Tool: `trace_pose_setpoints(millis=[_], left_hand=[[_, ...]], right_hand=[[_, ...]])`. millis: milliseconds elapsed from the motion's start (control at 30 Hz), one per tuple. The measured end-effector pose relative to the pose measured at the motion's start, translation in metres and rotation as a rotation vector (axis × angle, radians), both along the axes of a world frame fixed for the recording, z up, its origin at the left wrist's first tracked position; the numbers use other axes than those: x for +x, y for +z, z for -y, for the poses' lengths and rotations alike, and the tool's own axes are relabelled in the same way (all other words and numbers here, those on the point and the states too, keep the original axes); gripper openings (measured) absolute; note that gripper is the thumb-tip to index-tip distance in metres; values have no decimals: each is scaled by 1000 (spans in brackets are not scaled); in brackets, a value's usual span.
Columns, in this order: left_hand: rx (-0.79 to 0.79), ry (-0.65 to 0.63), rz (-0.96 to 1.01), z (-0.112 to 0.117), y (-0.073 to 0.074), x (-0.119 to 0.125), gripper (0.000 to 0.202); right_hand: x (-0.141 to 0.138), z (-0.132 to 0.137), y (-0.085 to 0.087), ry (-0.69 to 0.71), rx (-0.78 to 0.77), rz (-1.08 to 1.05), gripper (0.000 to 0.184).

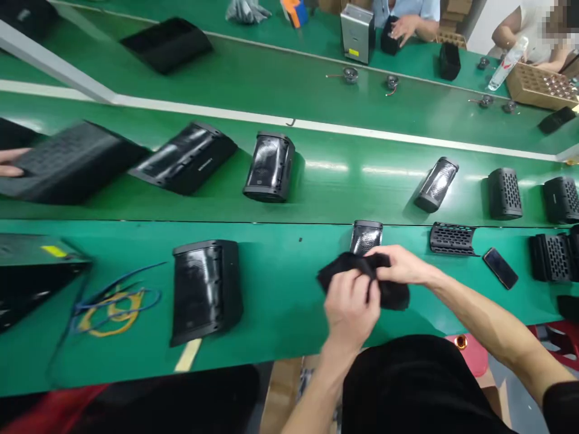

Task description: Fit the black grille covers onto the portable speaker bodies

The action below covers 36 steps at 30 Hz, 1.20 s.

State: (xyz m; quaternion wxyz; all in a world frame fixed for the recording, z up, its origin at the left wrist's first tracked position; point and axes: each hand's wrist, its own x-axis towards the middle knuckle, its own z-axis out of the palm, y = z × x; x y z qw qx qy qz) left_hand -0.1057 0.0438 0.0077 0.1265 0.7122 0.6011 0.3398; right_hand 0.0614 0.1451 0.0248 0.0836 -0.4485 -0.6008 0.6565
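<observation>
Both my hands grip a soft-looking, crumpled black cloth (393, 295) above the green bench near my body. My left hand (353, 304) pinches its near side with curled fingers. On its right part, the fingers of my right hand (400, 264) are closed, the tips partly hidden in the folds. Just behind the cloth stands a small black speaker body (367, 235) with a shiny front, its lower part covered from view. To the right of my hands lies a curved, slotted black grille (452, 239), touched by neither hand.
A phone (500, 268) lies right of the grille. Larger speaker bodies (205, 292) and coiled blue and yellow cables (113, 310) are to the left. More speakers (270, 167) stand on the green conveyor belt (353, 169). Co-workers sit across; another person's hand (11, 163) touches a speaker at far left.
</observation>
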Motion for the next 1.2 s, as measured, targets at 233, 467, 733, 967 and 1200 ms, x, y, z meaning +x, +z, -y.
trace_pose_setpoints(millis=[233, 467, 733, 967, 1200], left_hand=[[-661, -184, -119, 14, -75, 119, 31], [-662, -7, 179, 58, -101, 91, 12], [-679, 132, 295, 63, -103, 94, 10], [-737, 269, 504, 56, -95, 102, 23], [-1145, 223, 1203, 39, -90, 163, 69]], right_hand=[[131, 71, -29, -284, 389, 633, 49], [129, 134, -61, -422, 62, 626, 28], [107, 79, -91, -293, 47, 818, 12], [135, 111, -67, -481, 203, 430, 14], [168, 131, -39, -896, -361, -305, 45]])
